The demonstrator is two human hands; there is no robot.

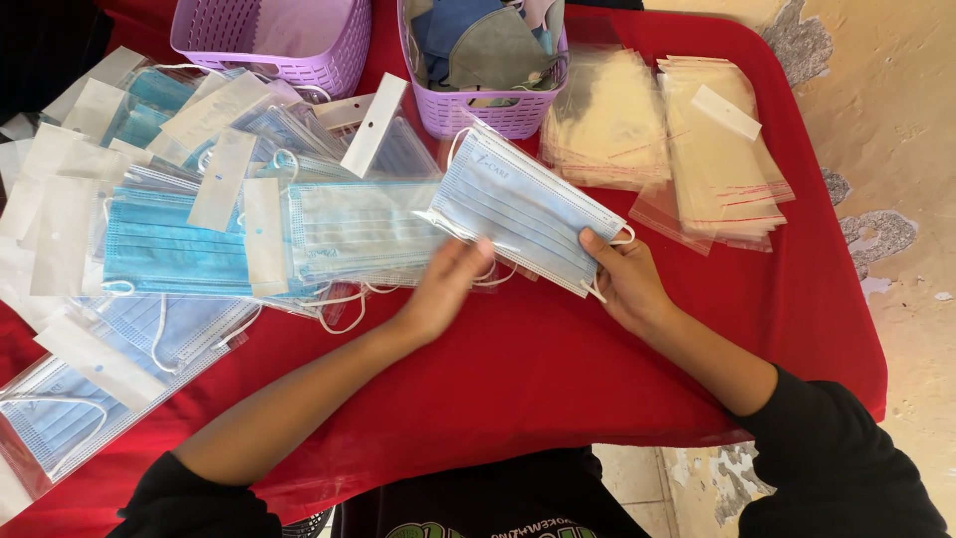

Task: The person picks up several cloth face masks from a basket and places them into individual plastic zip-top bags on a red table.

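A pale blue pleated face mask (523,204) with white ear loops is held flat above the red tablecloth (558,359). My right hand (625,279) grips its lower right edge, thumb on top. My left hand (443,289) holds the mask's lower left corner with its fingertips, next to a bagged mask (358,229) on the pile.
A heap of masks in clear bags with white header cards (169,229) covers the left of the table. Two lilac baskets stand at the back, one nearly empty (264,40), one holding dark cloth masks (488,60). Stacks of empty clear bags (697,149) lie at right.
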